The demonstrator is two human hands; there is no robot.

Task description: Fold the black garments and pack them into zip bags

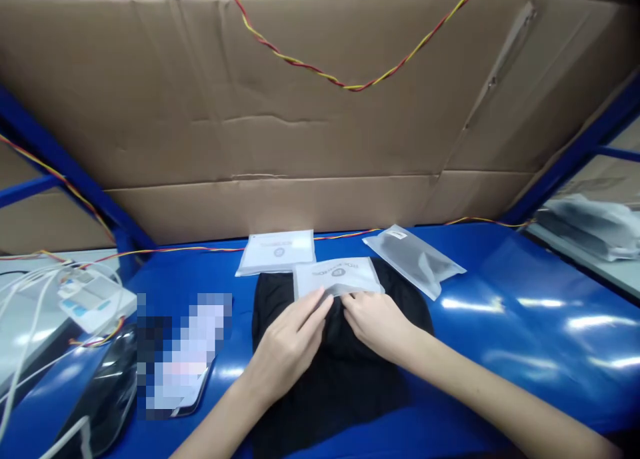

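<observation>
Black cloth (pixel 330 392) lies spread on the blue table, partly under both hands. On its far part rests a frosted plastic bag (pixel 345 274) with grey printing, its near edge lifted a little. My left hand (pixel 293 339) has its fingers together at the bag's near edge, thumb close beside them. Just to the right, my right hand (pixel 373 318) is closed, fingers bent down at the same edge and the black cloth. The fingertips are partly hidden, so what exactly each one pinches is unclear.
Another frosted bag (pixel 277 251) lies behind on the left, and a clear bag (pixel 415 259) behind on the right. A phone (pixel 193 359), black plastic packet (pixel 107 386), white device (pixel 95 299) and cables are at left. Cardboard (pixel 300 126) stands behind; wrapped packets (pixel 593 226) lie far right.
</observation>
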